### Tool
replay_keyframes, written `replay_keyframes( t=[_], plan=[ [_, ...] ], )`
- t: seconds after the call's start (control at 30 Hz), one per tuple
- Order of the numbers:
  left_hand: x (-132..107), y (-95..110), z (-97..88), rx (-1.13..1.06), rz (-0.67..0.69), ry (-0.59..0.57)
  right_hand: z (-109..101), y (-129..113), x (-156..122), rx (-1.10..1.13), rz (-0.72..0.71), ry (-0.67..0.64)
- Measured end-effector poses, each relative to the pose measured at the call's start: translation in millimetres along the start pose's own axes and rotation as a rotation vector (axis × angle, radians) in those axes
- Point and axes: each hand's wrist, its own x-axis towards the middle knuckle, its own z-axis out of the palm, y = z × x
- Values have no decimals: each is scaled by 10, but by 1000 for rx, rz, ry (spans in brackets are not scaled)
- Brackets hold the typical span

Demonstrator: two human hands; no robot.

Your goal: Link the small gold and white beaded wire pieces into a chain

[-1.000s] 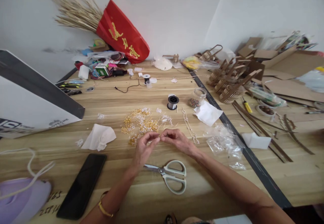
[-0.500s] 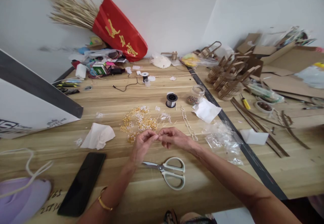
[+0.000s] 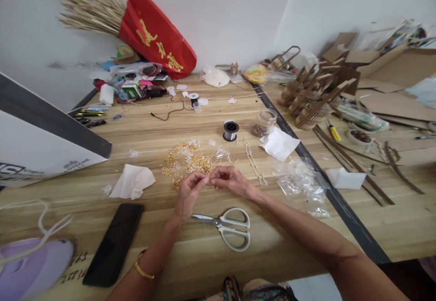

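My left hand [image 3: 191, 192] and my right hand [image 3: 231, 182] meet fingertip to fingertip, both pinched closed. Whatever is between the fingers is too small to make out. Just beyond them lies a pile of small gold and silver jewellery findings [image 3: 187, 155], with clear and white bits [image 3: 223, 154] at its right side. A beaded chain [image 3: 252, 161] lies stretched out right of the pile. Below my hands rest scissors [image 3: 226, 224] with white handles, blades pointing left. Behind the pile stands a spool of thin wire [image 3: 230, 130].
A phone [image 3: 114, 244] and a crumpled tissue [image 3: 132, 181] lie to the left, a white box [image 3: 47, 146] behind. On the right are clear plastic bags [image 3: 303, 180], a paper sheet [image 3: 279, 143], a jar of beads [image 3: 264, 123] and small bamboo baskets [image 3: 311, 101]. A red bag [image 3: 155, 33] leans on the wall.
The view has shifted slightly. Both hands stay pinched together in nearly the same place, with only a small change in finger position.
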Motion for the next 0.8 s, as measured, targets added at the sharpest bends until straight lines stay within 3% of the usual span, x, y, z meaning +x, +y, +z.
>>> replay_keyframes(
  t=[0.17, 0.27, 0.37, 0.57, 0.8],
  plan=[
    [52, -19, -65, 166, 22, 43, -52, 164, 22, -92, -59, 73],
    [111, -59, -140, 424, 158, 76, -70, 290, -13, -267, -127, 222],
    [160, -106, -188, 711, 307, 5, -63, 382, -55, -369, -206, 311],
    [183, -175, -121, 1112, 352, -89, -41, 458, -76, -439, -350, 296],
    [218, -234, -107, 1204, 342, -159, -61, 513, -76, -495, -378, 257]
  ],
)
